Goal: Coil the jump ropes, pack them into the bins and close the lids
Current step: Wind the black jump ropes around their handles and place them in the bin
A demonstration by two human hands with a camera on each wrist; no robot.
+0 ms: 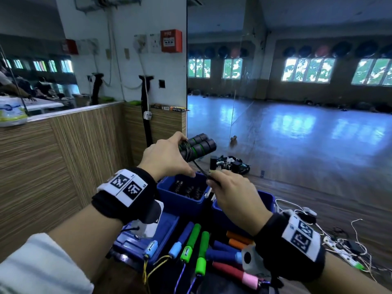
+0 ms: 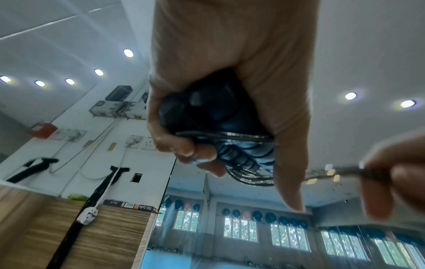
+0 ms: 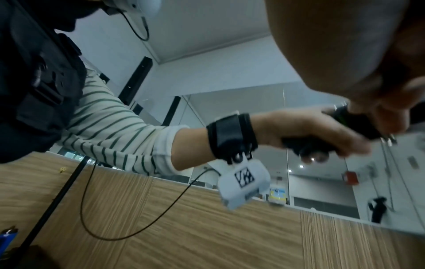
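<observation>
Above the open blue bin (image 1: pixel 169 193), a pair of black jump-rope handles (image 1: pixel 199 146) is gripped side by side by the raised left hand (image 1: pixel 164 157), fingers curled round the cord wraps. Just beside it, the loose black cord (image 1: pixel 200 168) is pinched by the right hand (image 1: pixel 235 193), knuckles turned upward.

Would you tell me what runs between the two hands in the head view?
A taut stretch of black cord, from the handle bundle in the left hand to the right hand.
</observation>
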